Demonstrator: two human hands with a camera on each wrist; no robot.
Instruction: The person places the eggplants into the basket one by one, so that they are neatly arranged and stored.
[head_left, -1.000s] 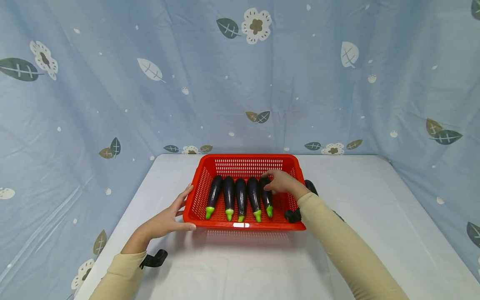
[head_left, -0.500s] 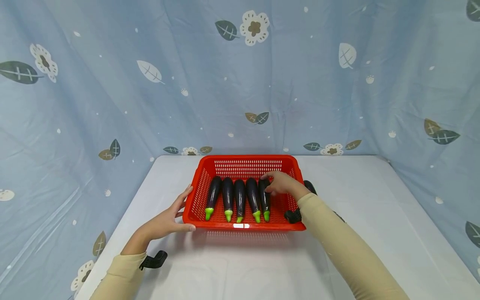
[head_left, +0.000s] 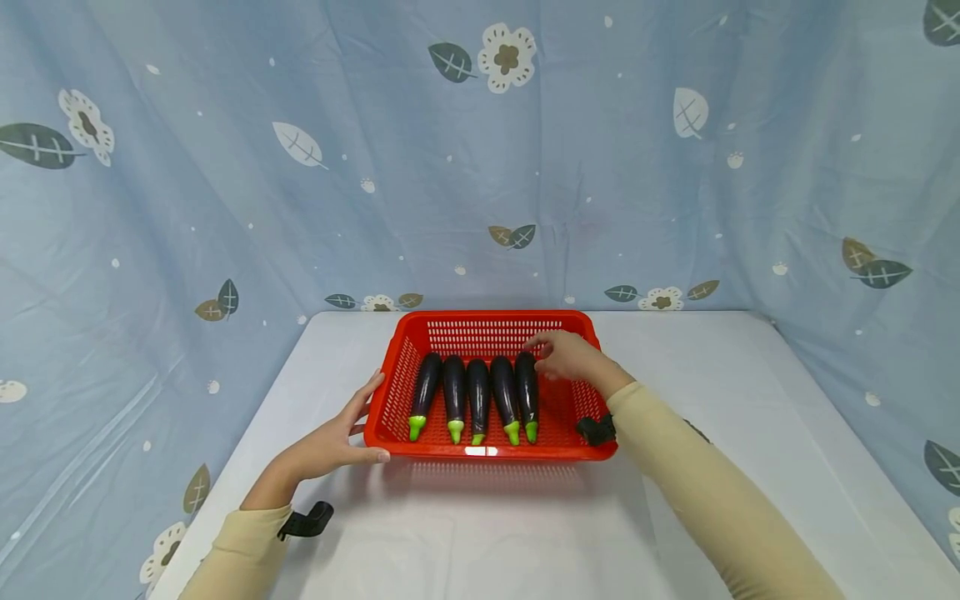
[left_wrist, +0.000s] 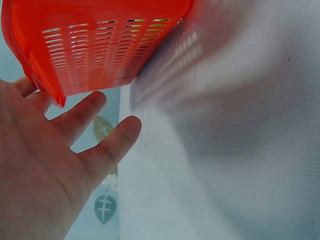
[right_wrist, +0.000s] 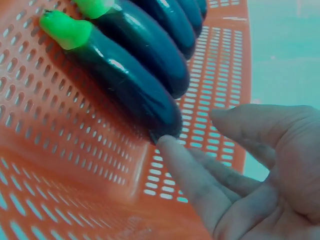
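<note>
Several dark purple eggplants with green stems lie side by side in a red perforated basket [head_left: 491,450], stems toward me. My right hand [head_left: 570,357] is over the back right of the basket, by the blunt end of the rightmost eggplant [head_left: 527,387]. In the right wrist view its fingers are extended, and one fingertip overlaps the tip of that eggplant [right_wrist: 127,82]. My left hand [head_left: 333,442] is at the basket's left end, thumb by the front corner. The left wrist view shows its palm and fingers [left_wrist: 112,147] spread along the red rim.
The basket stands on a white-covered table [head_left: 465,533]. A blue leaf-print curtain [head_left: 420,167] hangs behind and at both sides. A small dark piece [head_left: 697,430] shows past the right sleeve. Each wrist carries a black device [head_left: 307,520].
The rightmost eggplant shifted left, close beside its neighbour. My right hand then let go of it and moved slightly up and right. My left hand stayed put.
</note>
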